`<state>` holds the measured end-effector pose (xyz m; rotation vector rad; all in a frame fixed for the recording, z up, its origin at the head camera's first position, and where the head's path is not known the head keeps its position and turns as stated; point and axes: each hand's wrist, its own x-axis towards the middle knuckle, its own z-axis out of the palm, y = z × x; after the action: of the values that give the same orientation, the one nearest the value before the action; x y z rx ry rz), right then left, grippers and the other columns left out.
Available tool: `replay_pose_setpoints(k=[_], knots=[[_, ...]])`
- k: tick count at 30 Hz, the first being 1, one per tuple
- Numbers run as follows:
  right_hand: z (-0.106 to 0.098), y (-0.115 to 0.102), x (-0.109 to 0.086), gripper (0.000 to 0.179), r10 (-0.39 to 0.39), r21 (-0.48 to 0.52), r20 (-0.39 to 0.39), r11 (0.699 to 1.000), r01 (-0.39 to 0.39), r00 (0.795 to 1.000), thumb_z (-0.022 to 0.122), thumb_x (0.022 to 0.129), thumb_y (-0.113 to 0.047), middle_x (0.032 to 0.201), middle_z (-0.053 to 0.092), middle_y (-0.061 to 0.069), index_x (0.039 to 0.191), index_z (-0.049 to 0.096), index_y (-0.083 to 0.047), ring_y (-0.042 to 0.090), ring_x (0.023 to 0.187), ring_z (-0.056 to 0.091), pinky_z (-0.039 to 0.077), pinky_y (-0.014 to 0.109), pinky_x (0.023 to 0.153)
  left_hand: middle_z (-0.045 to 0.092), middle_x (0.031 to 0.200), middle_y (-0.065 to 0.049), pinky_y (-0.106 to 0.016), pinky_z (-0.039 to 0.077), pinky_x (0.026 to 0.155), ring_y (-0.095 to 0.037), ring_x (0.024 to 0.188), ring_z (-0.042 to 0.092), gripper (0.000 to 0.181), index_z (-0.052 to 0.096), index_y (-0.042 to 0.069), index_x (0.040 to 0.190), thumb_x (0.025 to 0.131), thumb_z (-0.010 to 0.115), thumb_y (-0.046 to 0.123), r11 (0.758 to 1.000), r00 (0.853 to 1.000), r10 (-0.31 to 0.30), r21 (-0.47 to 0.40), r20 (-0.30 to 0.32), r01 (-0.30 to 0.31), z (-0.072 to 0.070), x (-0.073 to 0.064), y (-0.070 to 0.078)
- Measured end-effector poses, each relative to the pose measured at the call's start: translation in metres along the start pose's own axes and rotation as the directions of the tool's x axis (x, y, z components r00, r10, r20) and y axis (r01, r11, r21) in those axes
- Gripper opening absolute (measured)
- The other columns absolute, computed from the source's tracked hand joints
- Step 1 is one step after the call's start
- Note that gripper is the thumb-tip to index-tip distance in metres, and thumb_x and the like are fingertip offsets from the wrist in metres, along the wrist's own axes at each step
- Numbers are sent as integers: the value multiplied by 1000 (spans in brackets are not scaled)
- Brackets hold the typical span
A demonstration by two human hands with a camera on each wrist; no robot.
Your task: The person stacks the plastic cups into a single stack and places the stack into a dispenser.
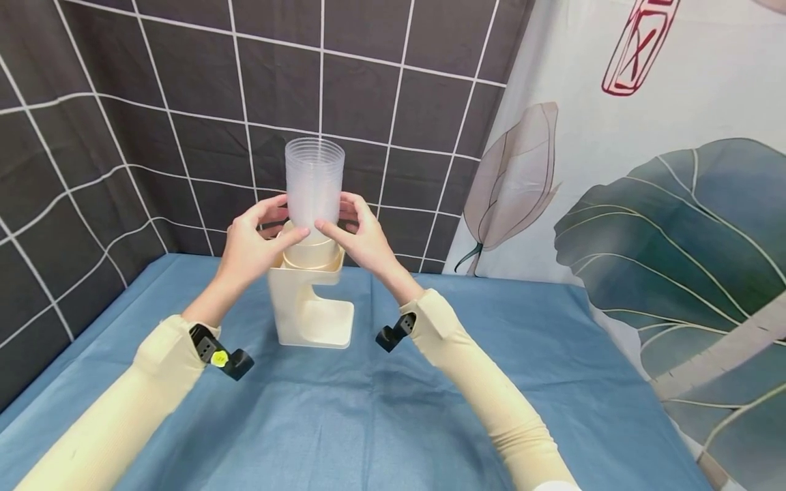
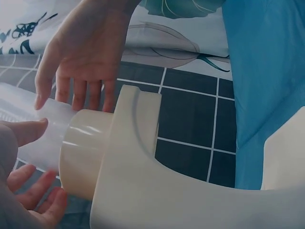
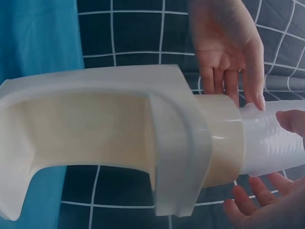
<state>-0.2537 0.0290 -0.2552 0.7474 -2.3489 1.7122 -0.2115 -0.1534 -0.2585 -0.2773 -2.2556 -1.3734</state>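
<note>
A tall stack of clear plastic cups [image 1: 314, 181] stands upright, its lower end at the cream round collar [image 1: 312, 256] of a cream cup holder [image 1: 288, 307]. From the left, my left hand [image 1: 250, 242] holds the lower part of the stack, thumb in front and fingers reaching behind. My right hand [image 1: 366, 239] does the same from the right. Both wrist views show the collar [image 2: 86, 152] below the cups [image 3: 269, 138], with fingers around the stack. The lowest cup's seating inside the collar is hidden.
The holder stands on a blue cloth [image 1: 344, 416] over the table, near its back edge. Behind it hangs a dark cloth with a white grid [image 1: 190, 75]. A leaf-patterned white curtain [image 1: 589, 136] hangs at the right.
</note>
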Motion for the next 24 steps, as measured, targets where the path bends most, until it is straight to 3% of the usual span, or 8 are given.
replay_pose_setpoints(k=[11, 18, 24], knots=[[5, 15, -5, 57, 4, 2, 12, 1000, -4, 1000, 69, 86, -21, 132, 53, 12, 136, 44, -7, 25, 122, 51, 44, 41, 103, 64, 121, -20, -50, 47, 99, -31, 118, 56, 59, 53, 6, 135, 85, 73, 28, 994, 999, 11, 112, 48, -16, -1, -7, -9], [7, 16, -4, 57, -2, -8, 10, 1000, 2, 1000, 69, 86, -21, 129, 53, 12, 135, 45, -6, 25, 120, 50, 44, 46, 102, 55, 127, -19, -50, 50, 95, -34, 119, 53, 53, 58, 4, 130, 85, 73, 26, 989, 999, 37, 141, -15, -35, 0, -10, -9], [9, 16, -2, 57, 13, -6, 23, 1000, -13, 1000, 69, 87, -19, 131, 52, 14, 135, 44, -3, 25, 120, 50, 45, 42, 102, 55, 127, -20, -51, 50, 94, -36, 118, 53, 53, 58, 2, 130, 86, 72, 27, 985, 1000, 27, 168, -1, -26, 0, -7, -11]])
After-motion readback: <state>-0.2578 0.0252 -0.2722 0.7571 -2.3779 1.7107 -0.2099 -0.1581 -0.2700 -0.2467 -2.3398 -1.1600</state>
